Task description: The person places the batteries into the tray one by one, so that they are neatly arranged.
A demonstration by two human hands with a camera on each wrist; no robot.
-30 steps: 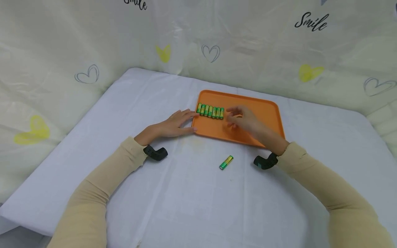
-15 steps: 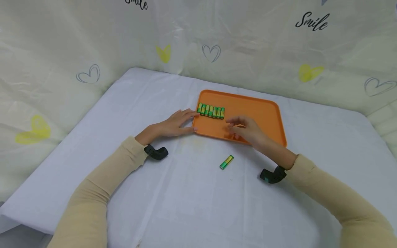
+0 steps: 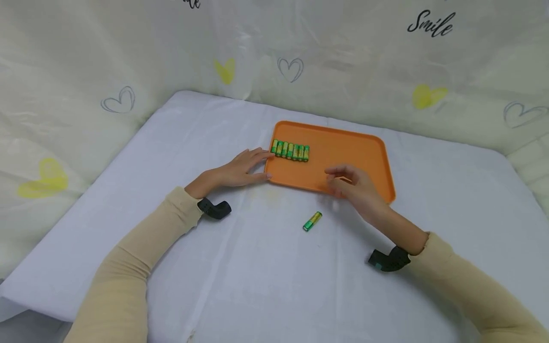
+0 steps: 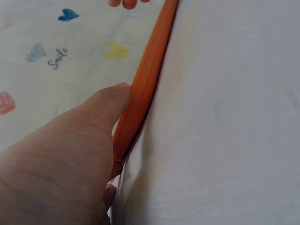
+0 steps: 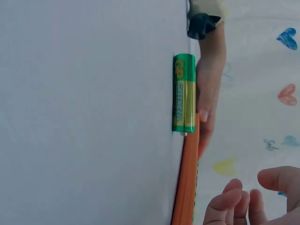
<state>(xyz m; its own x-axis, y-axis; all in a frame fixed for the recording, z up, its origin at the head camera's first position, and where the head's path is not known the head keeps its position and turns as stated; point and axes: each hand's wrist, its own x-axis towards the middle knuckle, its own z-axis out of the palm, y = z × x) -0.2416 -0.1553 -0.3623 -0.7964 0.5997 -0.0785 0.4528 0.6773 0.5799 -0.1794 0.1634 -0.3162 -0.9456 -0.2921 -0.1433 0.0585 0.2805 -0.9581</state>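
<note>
My left hand (image 3: 240,169) rests at the left end of the orange tray (image 3: 345,145), fingers and thumb stretched out and touching its rim. In the left wrist view the thumb (image 4: 110,101) lies against the tray's side. Several green-and-yellow batteries (image 3: 290,151) lie side by side in a row at the tray's left. My right hand (image 3: 356,188) hovers over the tray's front edge, fingers loosely bent and holding nothing. Between that hand and my body, a single battery (image 3: 312,221) lies slanted on the cloth. The right wrist view shows this GP Greencell battery (image 5: 184,93) up close.
A white cloth (image 3: 257,276) covers the table. Behind it hangs a pale curtain (image 3: 343,62) printed with hearts and "Smile" lettering. A black wrist device (image 3: 214,208) is on the left wrist, and another black device (image 3: 389,259) is on the right.
My right hand has drawn back from beside the battery row, toward me and to the right, to the tray's front edge. The left hand and the batteries stay where they were.
</note>
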